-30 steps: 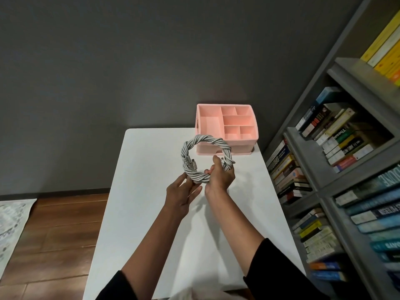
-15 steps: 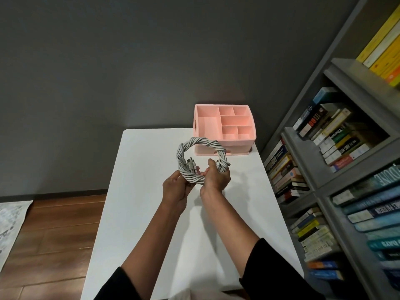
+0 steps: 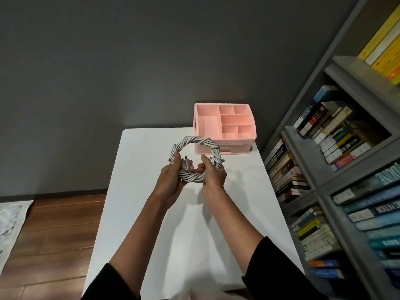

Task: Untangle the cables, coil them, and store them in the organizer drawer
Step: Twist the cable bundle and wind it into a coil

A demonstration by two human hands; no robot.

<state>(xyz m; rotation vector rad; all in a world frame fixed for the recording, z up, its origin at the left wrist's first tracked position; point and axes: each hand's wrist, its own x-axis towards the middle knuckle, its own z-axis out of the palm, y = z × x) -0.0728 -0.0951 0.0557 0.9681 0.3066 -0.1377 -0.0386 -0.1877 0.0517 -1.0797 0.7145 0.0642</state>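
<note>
Head view: coil (image 3: 200, 141) inside curled fingers (image 3: 178, 159)

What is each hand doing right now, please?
Left hand: grips the coiled cables at the lower left.
Right hand: grips the same coil at the lower right.

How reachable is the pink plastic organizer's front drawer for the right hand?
Probably yes: only white tabletop separates the right hand from the drawer, but that hand is busy gripping the twisted grey cable coil.
</note>
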